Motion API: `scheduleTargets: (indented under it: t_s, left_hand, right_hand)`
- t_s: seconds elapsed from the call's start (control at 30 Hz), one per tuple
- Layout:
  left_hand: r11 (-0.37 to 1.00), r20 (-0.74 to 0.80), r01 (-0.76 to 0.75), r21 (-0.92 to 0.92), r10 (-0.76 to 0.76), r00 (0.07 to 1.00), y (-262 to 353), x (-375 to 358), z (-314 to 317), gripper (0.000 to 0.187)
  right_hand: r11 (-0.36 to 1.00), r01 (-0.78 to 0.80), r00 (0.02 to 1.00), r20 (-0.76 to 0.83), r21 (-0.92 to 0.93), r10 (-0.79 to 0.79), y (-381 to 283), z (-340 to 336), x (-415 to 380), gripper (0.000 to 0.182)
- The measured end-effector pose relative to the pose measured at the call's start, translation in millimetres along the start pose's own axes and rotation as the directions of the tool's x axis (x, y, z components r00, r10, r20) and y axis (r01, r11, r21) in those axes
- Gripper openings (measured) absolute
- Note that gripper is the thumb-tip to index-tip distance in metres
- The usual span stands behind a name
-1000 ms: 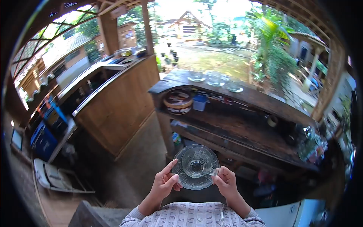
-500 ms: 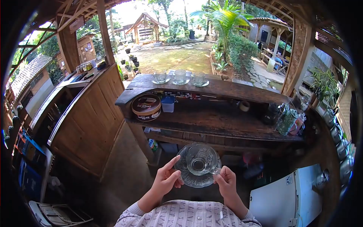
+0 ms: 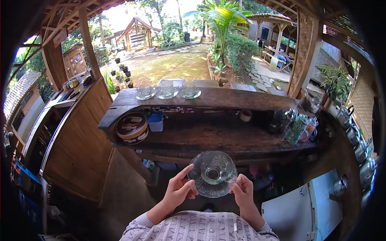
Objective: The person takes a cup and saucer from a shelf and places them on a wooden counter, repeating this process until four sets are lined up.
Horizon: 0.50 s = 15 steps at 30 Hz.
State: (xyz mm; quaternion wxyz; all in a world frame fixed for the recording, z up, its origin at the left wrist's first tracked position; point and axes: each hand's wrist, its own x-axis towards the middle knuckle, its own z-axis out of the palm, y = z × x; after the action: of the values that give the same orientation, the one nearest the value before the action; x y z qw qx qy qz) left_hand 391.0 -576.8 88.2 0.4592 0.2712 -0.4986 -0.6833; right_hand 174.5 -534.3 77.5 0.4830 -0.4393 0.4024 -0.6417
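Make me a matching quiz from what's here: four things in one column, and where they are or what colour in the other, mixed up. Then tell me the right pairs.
Things
1. Held cup
2. Row of three glass cups
3. Round tub
4. Small plastic box

Places and colours
A. Blue
B. On a glass saucer, between left hand and right hand
C. Brown, near the left end of the shelf
D. Along the upper ledge, above the shelf

Right pairs: 1-B, 2-D, 3-C, 4-A.
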Motion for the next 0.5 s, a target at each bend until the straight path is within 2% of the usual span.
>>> scheduleTargets:
  t_s: [0.27, 0.33, 0.5]
  left_hand:
    - [0.999, -0.003, -0.028, -0.021, 0.028, 1.0, -24.1, 96.5, 29.9, 0.051]
    - [0.999, -0.012, -0.021, -0.039, 0.02, 1.0, -28.1, 113.1, 30.1, 0.051]
    - [0.998, -0.061, -0.005, 0.061, 0.009, 0.998, -30.1, 152.3, 20.3, 0.053]
  right_hand:
    - [0.999, 0.019, 1.0, -0.013, -0.034, -0.02, -10.5, -59.2, 88.6, 0.025]
    - [0.998, -0.009, 0.999, 0.033, -0.064, 0.011, -9.9, -67.5, 106.8, 0.025]
    - [0.996, -0.045, 0.996, 0.073, -0.081, 0.051, 3.1, -76.8, 152.9, 0.026]
